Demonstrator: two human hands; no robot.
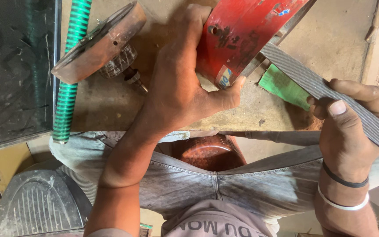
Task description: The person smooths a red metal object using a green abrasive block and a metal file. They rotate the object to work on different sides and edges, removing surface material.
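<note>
Counted: one red metal piece, one flat steel file, one green ribbed hose, one rusty disc part with a short shaft, one green card scrap, two wristbands (one black, one white) on the right wrist.

Left hand clamped on red metal piece at 12 o'clock, thumb pressed to its lower corner, fingers wrapped over its left edge. Piece tilted, resting on tabletop.

Right hand at 3 o'clock, closed around file; file tip touching red piece's lower right edge, blade running diagonally toward 4 o'clock.

Green card scrap partly hidden under file. Hose at 9 to 10 o'clock, just beside disc part. Dark panel at far left. Brown rounded object between knees, mostly hidden by tabletop edge.
</note>
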